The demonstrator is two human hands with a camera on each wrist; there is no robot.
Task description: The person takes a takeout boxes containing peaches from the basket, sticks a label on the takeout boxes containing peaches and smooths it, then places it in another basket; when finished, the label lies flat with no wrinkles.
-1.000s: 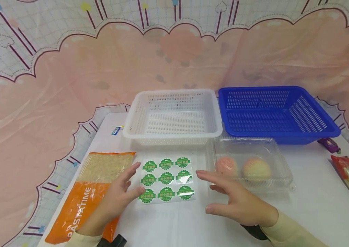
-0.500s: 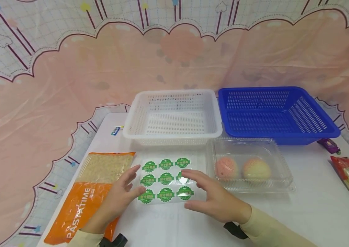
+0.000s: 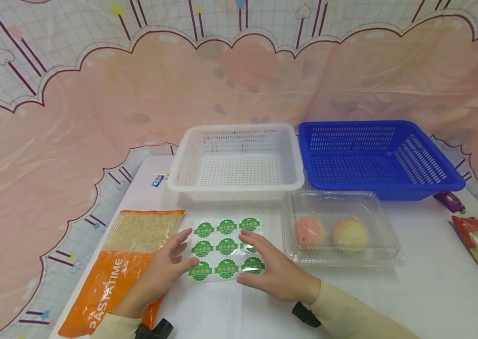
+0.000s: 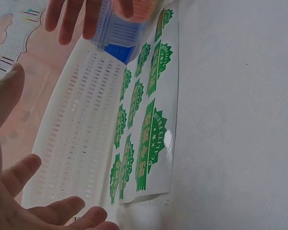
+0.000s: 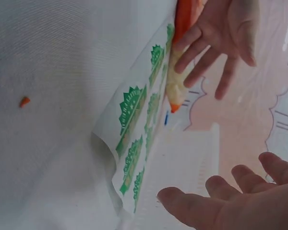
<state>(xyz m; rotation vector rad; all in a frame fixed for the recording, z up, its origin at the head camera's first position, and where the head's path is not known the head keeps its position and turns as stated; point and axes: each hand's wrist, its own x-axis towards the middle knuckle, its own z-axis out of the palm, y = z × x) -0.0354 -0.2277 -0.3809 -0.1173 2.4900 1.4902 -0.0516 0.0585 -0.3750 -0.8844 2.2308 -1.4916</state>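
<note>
Along the tabletop's [image 3: 209, 313] left edge lies an orange pasta bag [image 3: 122, 266]. Near it, the left hand [image 3: 163, 269] has fingers loosely spread, holding nothing. The sticker sheet [image 3: 226, 247] lies before the white basket [image 3: 236, 169], which stands by the far edge. The right hand [image 3: 279, 268], fingers parted and unladen, is at the sheet's right side.

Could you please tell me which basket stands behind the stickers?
The white basket; right of the sticker sheet, the blue basket stands behind the clear container.

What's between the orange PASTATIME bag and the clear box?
In the head view, a sheet of green stickers lies between the bag and the box; the left hand and right hand overlap its sides.
</note>
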